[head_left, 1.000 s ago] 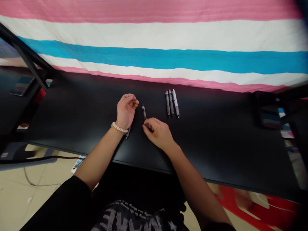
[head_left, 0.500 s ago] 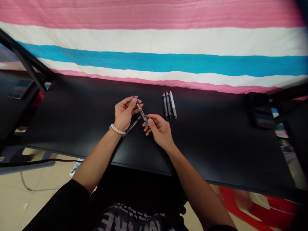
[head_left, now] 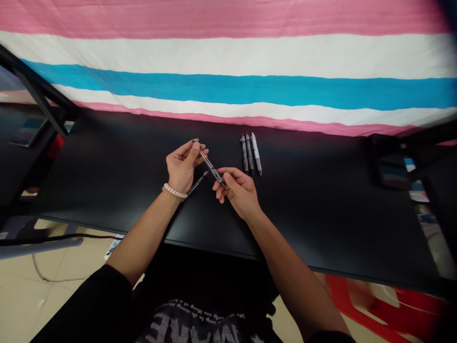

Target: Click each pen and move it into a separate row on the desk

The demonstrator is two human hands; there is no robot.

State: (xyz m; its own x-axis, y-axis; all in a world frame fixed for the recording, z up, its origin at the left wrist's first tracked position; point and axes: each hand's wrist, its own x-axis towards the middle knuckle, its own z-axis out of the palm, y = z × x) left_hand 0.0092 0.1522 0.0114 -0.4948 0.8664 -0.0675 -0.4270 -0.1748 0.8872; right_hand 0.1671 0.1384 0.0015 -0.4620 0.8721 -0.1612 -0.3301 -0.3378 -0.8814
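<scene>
As left hand (head_left: 181, 167) and right hand (head_left: 238, 191) grip it, the pen (head_left: 208, 165) spans them.

The black tabletop (head_left: 321, 224) ran from well left of the left fingers (head_left: 193, 151) to far right of the right fingers (head_left: 228, 177). Three pens (head_left: 250, 152) lay directly on it, close side by side, just right of the right fingers and slightly beyond them, with their narrow ends toward the near edge. A pink, white and blue striped cloth (head_left: 228, 90) met the tabletop's far edge, well beyond both sets of fingers. Far to the right of the fingers a dark, blurred object (head_left: 387, 162) sat on the surface; what it was could not be told.
</scene>
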